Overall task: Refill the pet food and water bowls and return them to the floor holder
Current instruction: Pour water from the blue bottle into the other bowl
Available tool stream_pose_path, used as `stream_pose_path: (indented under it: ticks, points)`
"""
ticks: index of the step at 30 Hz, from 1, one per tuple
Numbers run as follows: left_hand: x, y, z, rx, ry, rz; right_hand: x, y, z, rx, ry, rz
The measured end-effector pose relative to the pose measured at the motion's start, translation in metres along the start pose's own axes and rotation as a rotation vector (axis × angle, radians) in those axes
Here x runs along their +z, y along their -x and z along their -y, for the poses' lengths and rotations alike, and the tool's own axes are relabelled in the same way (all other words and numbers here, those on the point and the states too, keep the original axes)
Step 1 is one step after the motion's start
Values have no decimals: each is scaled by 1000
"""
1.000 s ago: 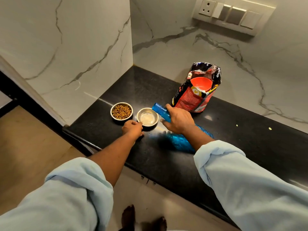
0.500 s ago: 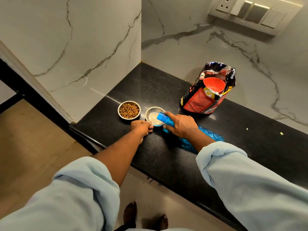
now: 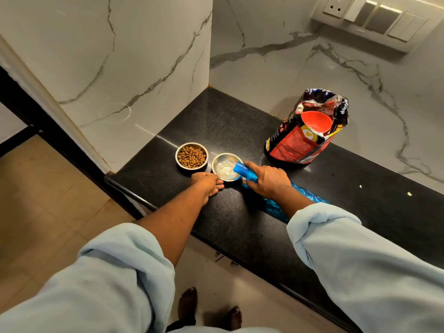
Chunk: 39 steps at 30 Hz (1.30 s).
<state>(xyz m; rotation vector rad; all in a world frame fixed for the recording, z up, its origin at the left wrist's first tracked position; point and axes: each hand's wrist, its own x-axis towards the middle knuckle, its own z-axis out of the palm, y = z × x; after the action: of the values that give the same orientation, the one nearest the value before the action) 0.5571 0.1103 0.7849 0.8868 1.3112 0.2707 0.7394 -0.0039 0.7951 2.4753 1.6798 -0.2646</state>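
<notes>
- Right hand (image 3: 268, 180): wrapped round the neck end of a blue bottle (image 3: 242, 170), holding it tipped low, mouth down over the water bowl.
- Left hand (image 3: 206, 185): fingers curled, set against the near rim of the water bowl. Whether it pinches the rim or only braces it cannot be told.
- Water bowl (image 3: 225, 166): small steel bowl on the counter, just right of the food bowl. A shallow, glinting pool shows inside.
- Food bowl (image 3: 192, 156): matching steel bowl, filled with brown kibble, standing untouched.
- Step in hand, as judged: the water refill, with the food refill looking done.
- Next move, as judged: watch the level, bring the bottle upright before the bowl brims, set it down, then carry both bowls level to the holder.
- Food bag (image 3: 298, 147): red and black, top open, standing behind the bowls, with an orange scoop (image 3: 316, 122) resting in its mouth.
- Counter (image 3: 216, 121): black polished stone in a marble-walled corner, with two pale specks far right.
- Switch panel (image 3: 374, 19): on the wall, upper right.
- Hidden or unclear: the floor holder is not in view. The bottle's body lies mostly under the right forearm. The water stream is hard to make out against the steel. Bare feet (image 3: 187, 306) show partly below the counter edge.
</notes>
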Motion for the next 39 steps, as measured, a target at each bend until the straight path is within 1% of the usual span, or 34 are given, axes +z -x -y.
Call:
stream_pose_path:
  ticks: [6,29,39]
  points:
    - [0,0,0,-3,-1,20,2,0,2,-15,-6,42]
    - [-1,4,-2,-18,0,27,-14,9,6,21,42,59]
    - [-1,-1,1,-15,-8,30,-7,12,3,23,50,51]
